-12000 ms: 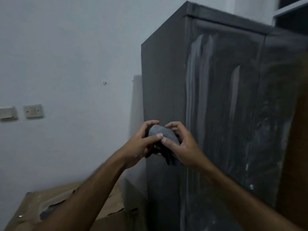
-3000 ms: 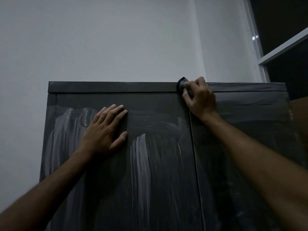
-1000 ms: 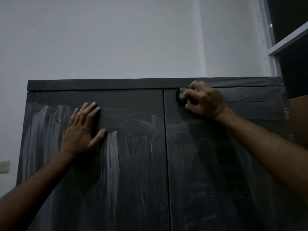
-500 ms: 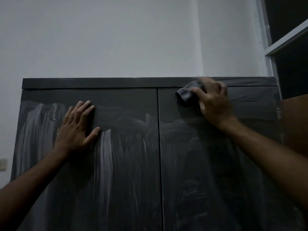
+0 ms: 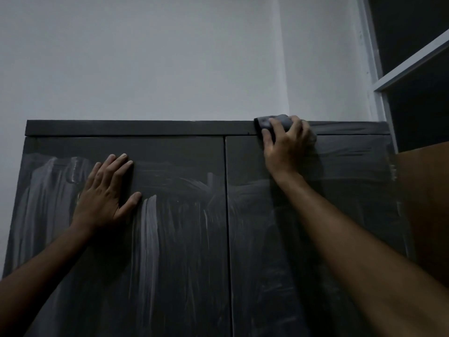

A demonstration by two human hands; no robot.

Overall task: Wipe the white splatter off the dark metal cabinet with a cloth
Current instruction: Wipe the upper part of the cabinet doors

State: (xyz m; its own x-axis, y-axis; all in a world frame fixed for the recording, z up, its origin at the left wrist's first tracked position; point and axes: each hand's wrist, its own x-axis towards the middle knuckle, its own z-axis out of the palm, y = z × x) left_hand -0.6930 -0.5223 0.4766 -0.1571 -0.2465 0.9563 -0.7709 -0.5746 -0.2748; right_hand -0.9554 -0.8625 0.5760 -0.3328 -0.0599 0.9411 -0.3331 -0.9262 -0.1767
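Since half a second ago, the right hand (image 5: pixel 286 144) has carried the cloth (image 5: pixel 273 122) up from the door face onto the top rail; the left hand (image 5: pixel 107 190) is staying put.

Left to right:
- Wall (image 5: pixel 145 57): pale, matte, smooth, filling the view above the cabinet.
- Cabinet (image 5: pixel 182 263): dark, flat-panelled, two doors meeting at a thin vertical seam, a straight rail running along the top. No writing or label is showing.
- Splatter (image 5: pixel 150 227): white, dried into vertical brush-like streaks, lying heaviest on the left door, both left of the left hand and just right of its thumb. It is thinning to faint hazy smears across the right door.
- Left hand: lying flat on the upper left door, fingers straight and slightly spread, thumb out to the right, holding nothing.
- Cloth: grey, soft, bunched into a small pad, sitting on the top rail just right of the seam.
- Right hand: fingers curling over the cloth and gripping it against the rail.
- Panel (image 5: pixel 427 210): brown, smooth, standing beside the cabinet's right edge.
- Frame (image 5: pixel 410 62): white bars, dark behind.
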